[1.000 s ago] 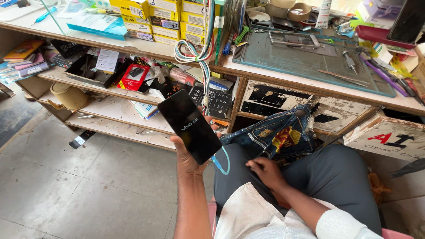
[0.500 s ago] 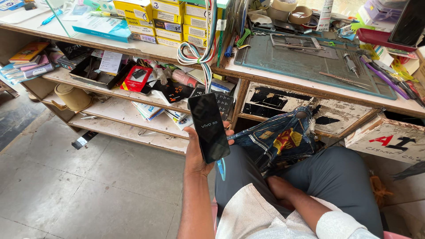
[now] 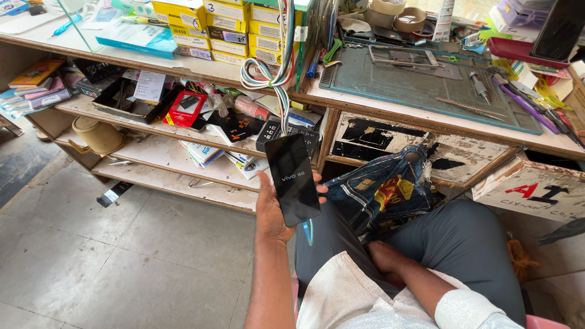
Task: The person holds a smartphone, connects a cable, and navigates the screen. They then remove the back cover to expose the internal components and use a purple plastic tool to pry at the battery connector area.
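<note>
Beige mug [image 3: 97, 135] on a lower shelf well left of the fingers, left hand [image 3: 272, 210] palm up, fingers curled around a black phone [image 3: 292, 178], blue patterned pouch [image 3: 384, 189] just right of them, right hand [image 3: 381, 256] resting on the lap, grip unclear

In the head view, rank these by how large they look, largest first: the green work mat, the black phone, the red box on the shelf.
1. Green work mat
2. Black phone, held in the left hand; closer to the camera, so it looks enlarged
3. Red box
</note>
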